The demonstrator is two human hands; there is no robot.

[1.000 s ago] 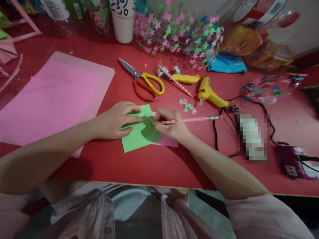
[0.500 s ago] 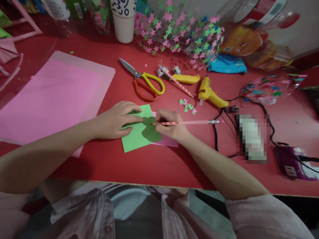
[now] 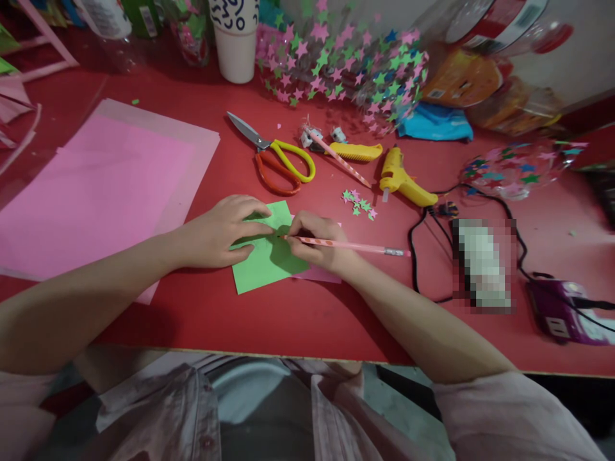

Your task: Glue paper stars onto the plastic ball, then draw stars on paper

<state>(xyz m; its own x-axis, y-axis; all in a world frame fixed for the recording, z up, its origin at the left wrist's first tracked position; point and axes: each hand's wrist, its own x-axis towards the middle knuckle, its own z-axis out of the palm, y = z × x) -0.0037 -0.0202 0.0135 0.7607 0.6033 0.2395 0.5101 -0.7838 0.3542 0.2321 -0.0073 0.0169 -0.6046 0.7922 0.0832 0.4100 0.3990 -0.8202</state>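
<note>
A green square of paper [image 3: 259, 269] lies on the red table, partly over a pink piece of paper [image 3: 323, 271]. Spread flat across its upper left part is my left hand [image 3: 230, 232], fingers apart. My right hand [image 3: 318, 240] is closed around a pink pencil [image 3: 358, 246] with an eraser end pointing right. The pencil's tip rests at the middle of the green paper. Faint marks show near my left fingers; shadow and hands hide part of the sheet.
Large pink sheets [image 3: 120, 173] lie at the left. Beyond my hands are scissors [image 3: 269, 150], a yellow cutter [image 3: 358, 152], another pencil [image 3: 341, 160], small paper stars [image 3: 358, 203] and a yellow glue gun [image 3: 403, 179] with a black cable. A white cup [image 3: 235, 51] stands behind.
My right hand has moved slightly left with the pencil, whose eraser end has tipped downward. My left hand stays in place on the green paper.
</note>
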